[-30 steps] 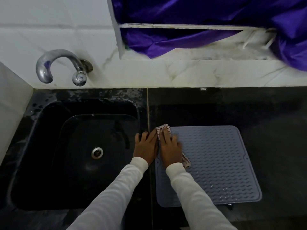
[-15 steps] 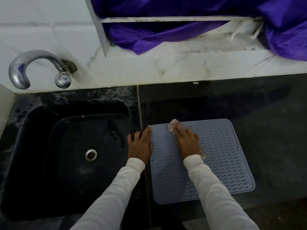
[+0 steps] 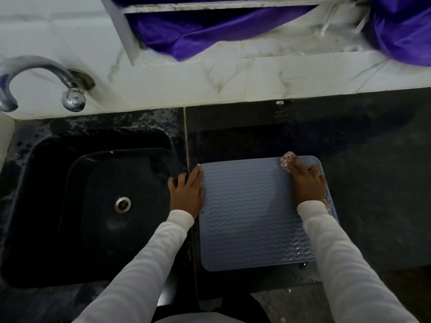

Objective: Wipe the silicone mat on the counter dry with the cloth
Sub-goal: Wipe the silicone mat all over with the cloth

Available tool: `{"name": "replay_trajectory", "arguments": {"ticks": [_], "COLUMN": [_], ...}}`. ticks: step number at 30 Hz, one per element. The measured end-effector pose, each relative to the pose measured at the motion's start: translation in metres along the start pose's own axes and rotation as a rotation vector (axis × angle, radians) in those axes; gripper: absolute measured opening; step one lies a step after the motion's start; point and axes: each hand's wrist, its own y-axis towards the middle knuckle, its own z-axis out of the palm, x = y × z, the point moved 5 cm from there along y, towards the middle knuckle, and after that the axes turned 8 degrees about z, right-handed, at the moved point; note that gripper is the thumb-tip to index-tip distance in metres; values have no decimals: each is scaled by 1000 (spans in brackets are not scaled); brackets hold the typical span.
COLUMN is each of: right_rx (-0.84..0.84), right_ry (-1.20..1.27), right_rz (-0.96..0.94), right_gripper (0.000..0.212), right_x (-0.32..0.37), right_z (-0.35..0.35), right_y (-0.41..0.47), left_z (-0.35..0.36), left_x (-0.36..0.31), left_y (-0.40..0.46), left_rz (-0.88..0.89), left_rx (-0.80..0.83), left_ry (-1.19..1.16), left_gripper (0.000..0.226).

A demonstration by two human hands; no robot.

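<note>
Head view: grey silicone mat (image 3: 251,213) lies flat on the dark counter (image 3: 373,183), just right of the black sink (image 3: 93,206). Left hand (image 3: 186,192) is open, palm down, pressing the mat's left edge, fingers partly over the counter seam. Right hand (image 3: 306,183) is flat on the checked cloth (image 3: 286,161), pinning it to the mat's far right corner; cloth tip shows past the fingertips. Water drops at the mat's near right corner. Tap (image 3: 46,78) at upper left.
</note>
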Motion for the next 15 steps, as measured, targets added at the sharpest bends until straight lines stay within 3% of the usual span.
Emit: {"name": "replay_trajectory", "arguments": {"ticks": [5, 10, 15], "right_rx": [-8, -36, -7], "right_ry": [13, 30, 68], "right_rz": [81, 108, 145], "right_gripper": [50, 55, 58], "right_x": [-40, -64, -64], "right_z": [1, 3, 8], "right_y": [10, 16, 17], "left_z": [2, 2, 5], "left_x": [-3, -5, -10], "left_y": [0, 0, -1], "left_rz": [-11, -20, -48], "left_rx": [-22, -41, 35], "left_ry": [-6, 9, 37], "left_gripper": [50, 50, 64]}}
